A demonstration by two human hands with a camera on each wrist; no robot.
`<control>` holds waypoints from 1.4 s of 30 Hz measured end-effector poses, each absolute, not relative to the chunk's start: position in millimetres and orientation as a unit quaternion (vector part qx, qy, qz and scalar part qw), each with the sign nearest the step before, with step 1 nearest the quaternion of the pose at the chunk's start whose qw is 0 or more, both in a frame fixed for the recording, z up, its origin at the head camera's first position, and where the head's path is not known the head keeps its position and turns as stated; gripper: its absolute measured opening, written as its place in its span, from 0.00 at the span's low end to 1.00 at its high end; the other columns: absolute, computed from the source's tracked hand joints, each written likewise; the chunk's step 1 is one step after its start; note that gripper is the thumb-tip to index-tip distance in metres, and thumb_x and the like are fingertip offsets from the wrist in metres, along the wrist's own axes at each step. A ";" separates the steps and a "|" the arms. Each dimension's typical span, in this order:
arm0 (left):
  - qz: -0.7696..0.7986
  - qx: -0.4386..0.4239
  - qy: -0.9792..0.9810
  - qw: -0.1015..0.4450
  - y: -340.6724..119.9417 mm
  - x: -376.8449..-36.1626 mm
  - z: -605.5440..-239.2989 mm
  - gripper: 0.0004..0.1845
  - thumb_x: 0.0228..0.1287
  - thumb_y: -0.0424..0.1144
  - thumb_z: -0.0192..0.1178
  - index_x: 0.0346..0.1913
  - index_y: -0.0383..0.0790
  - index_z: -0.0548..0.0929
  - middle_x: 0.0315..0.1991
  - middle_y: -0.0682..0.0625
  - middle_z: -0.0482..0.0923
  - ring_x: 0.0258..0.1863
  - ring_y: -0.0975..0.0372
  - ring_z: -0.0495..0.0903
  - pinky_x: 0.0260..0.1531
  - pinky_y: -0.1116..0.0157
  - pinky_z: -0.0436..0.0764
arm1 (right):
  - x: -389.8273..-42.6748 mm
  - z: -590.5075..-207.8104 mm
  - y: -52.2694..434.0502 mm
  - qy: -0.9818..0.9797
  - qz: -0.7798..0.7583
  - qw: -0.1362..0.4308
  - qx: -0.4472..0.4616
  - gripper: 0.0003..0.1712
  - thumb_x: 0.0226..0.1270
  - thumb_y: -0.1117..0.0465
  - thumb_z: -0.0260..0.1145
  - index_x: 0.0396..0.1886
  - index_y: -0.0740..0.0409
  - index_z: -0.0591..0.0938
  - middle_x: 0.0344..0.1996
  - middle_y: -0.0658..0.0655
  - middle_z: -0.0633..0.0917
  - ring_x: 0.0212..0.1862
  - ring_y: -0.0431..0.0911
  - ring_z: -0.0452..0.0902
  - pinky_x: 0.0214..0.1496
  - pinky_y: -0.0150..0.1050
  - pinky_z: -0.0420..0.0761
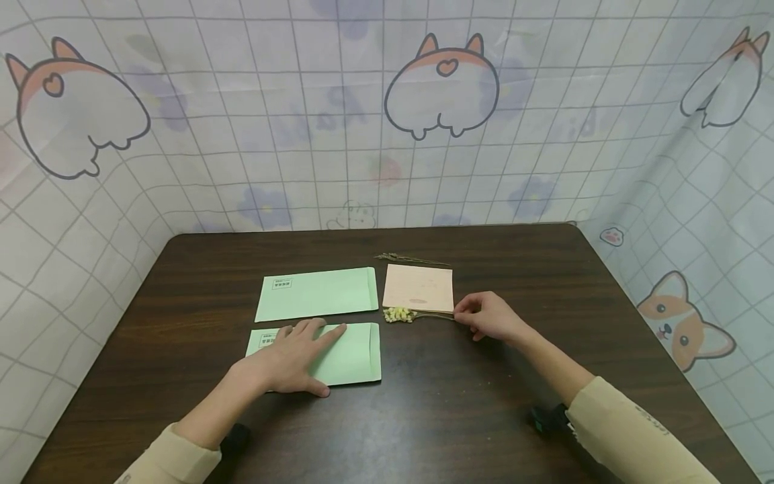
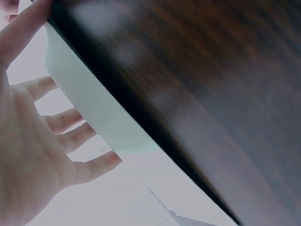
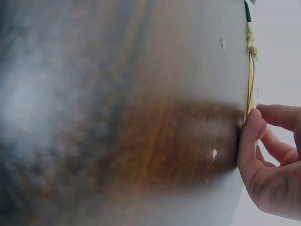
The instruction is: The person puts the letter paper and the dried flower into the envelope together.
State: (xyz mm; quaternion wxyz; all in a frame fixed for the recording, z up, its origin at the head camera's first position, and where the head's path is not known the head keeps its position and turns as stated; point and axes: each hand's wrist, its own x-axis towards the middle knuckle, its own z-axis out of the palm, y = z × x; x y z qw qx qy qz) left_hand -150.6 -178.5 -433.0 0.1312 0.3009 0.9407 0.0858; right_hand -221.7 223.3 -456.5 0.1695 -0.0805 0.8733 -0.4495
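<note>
Head view: flat left hand (image 1: 290, 359) on smooth green envelope (image 1: 353, 353), right hand (image 1: 491, 316) pinching dried sprig (image 1: 411, 314).

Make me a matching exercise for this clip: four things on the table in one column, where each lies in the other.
Things:
1. near envelope
2. far envelope
3. pink card
4. yellow flower sprig

Places:
A. pinched at its stem by the right hand
B. under the flat left hand
C. right of the far envelope
D. untouched, beyond the near envelope

Pairs: 1-B, 2-D, 3-C, 4-A

dark table (image 1: 484, 417), envelopes (image 1: 317, 293), card (image 1: 418, 287), sprigs (image 1: 400, 314)
</note>
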 end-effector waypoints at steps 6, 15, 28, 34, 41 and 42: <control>0.088 0.303 0.940 0.130 -178.1 -149.8 -432.4 0.56 0.54 0.59 0.76 0.81 0.44 0.60 0.71 0.36 0.62 0.71 0.44 0.62 0.61 0.37 0.65 | -219.4 -453.8 221.8 0.885 -0.428 0.153 -0.098 0.05 0.70 0.68 0.68 0.41 0.65 0.87 0.28 0.56 0.80 0.24 0.47 0.78 0.29 0.42 0.86; 0.086 0.306 0.939 0.128 -178.1 -150.0 -432.2 0.56 0.54 0.60 0.76 0.81 0.44 0.59 0.71 0.36 0.62 0.70 0.44 0.62 0.61 0.37 0.65 | -220.3 -454.2 221.6 0.895 -0.405 0.145 -0.118 0.02 0.67 0.69 0.70 0.37 0.66 0.86 0.27 0.56 0.81 0.21 0.47 0.81 0.26 0.41 0.85; 0.083 0.307 0.940 0.121 -178.1 -149.8 -433.8 0.56 0.54 0.60 0.76 0.81 0.44 0.60 0.70 0.37 0.63 0.70 0.44 0.63 0.61 0.38 0.65 | -220.0 -450.6 221.5 0.905 -0.369 0.152 -0.146 0.03 0.71 0.68 0.66 0.36 0.62 0.84 0.25 0.53 0.80 0.20 0.44 0.77 0.26 0.41 0.83; 0.083 0.306 0.940 0.122 -178.0 -149.7 -433.8 0.56 0.54 0.60 0.76 0.81 0.44 0.60 0.70 0.37 0.63 0.70 0.44 0.63 0.61 0.38 0.65 | -219.4 -447.0 220.4 0.905 -0.358 0.159 -0.166 0.02 0.72 0.67 0.65 0.37 0.61 0.83 0.26 0.53 0.80 0.18 0.44 0.77 0.25 0.41 0.82; 0.081 0.304 0.941 0.124 -178.1 -150.4 -433.9 0.56 0.54 0.60 0.76 0.81 0.45 0.59 0.71 0.36 0.62 0.71 0.45 0.62 0.61 0.38 0.65 | -219.0 -444.0 219.7 0.904 -0.352 0.164 -0.179 0.02 0.72 0.67 0.64 0.38 0.61 0.82 0.25 0.53 0.80 0.18 0.45 0.78 0.25 0.41 0.82; 0.081 0.304 0.941 0.125 -178.1 -150.5 -434.0 0.56 0.54 0.60 0.76 0.81 0.45 0.59 0.71 0.36 0.62 0.71 0.45 0.62 0.61 0.38 0.65 | -219.0 -444.0 220.0 0.903 -0.353 0.165 -0.179 0.02 0.72 0.67 0.64 0.38 0.61 0.82 0.25 0.53 0.80 0.19 0.45 0.78 0.25 0.41 0.82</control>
